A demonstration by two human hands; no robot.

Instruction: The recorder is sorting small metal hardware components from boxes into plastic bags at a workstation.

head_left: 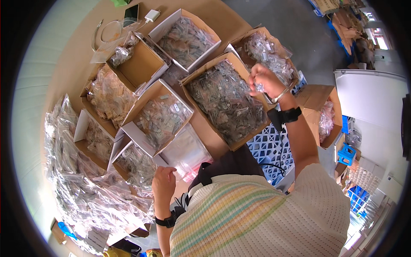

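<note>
Cannot make out any letters, numbers, labels or signs on the boxes [138, 64] or bags [98, 188]. Cannot read anything on the phone [131, 15] either.

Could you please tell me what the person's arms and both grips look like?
The left grip and right grip are ungloved. On the left is a black wrist strap with thin black cables beside it; on the right, a black forearm strap with a dark block, plus a shiny bangle. The short right sleeve is cream knit.
</note>
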